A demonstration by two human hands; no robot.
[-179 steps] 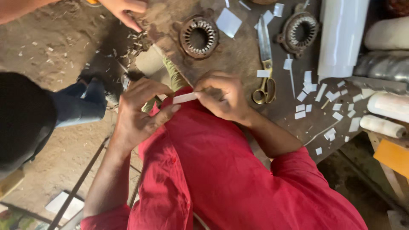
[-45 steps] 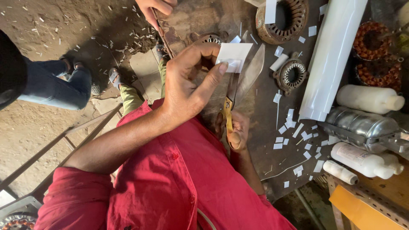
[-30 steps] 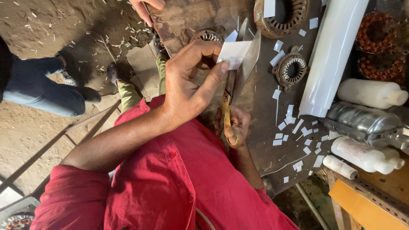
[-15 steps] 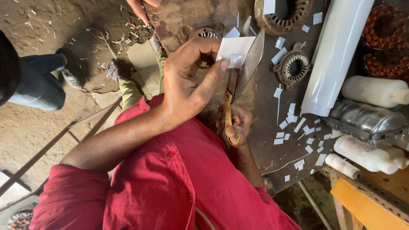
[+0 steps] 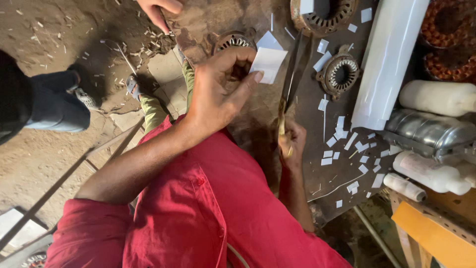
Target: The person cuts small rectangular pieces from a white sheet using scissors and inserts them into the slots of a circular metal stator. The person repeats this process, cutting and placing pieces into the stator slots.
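A small white paper piece (image 5: 268,64) sits pinched between the thumb and fingertips of the left hand (image 5: 218,92), held up over the dark metal workbench (image 5: 317,164) — the fingers closed snugly on its lower left edge. At about four o'clock from the paper, the right hand (image 5: 292,144) is wrapped tight around the yellow handles of a pair of scissors (image 5: 292,74), whose long blades stand parted and point up toward twelve o'clock, just beside the paper's right edge.

Around them the bench is littered with small white paper offcuts (image 5: 342,134), thickest at three to four o'clock from the scissors. A small motor stator (image 5: 340,74) lies just right of the blades, a second one (image 5: 232,40) peeks out behind the left hand at twelve o'clock, and a larger one (image 5: 322,15) sits at the top edge. A long white paper roll (image 5: 391,59) leans across the bench at two o'clock, with white bottles (image 5: 436,97) beyond it.

At eleven o'clock, another person's hand (image 5: 158,9) reaches in from the top, and a dark trouser leg with a shoe (image 5: 54,101) stands on the dusty floor at nine o'clock.
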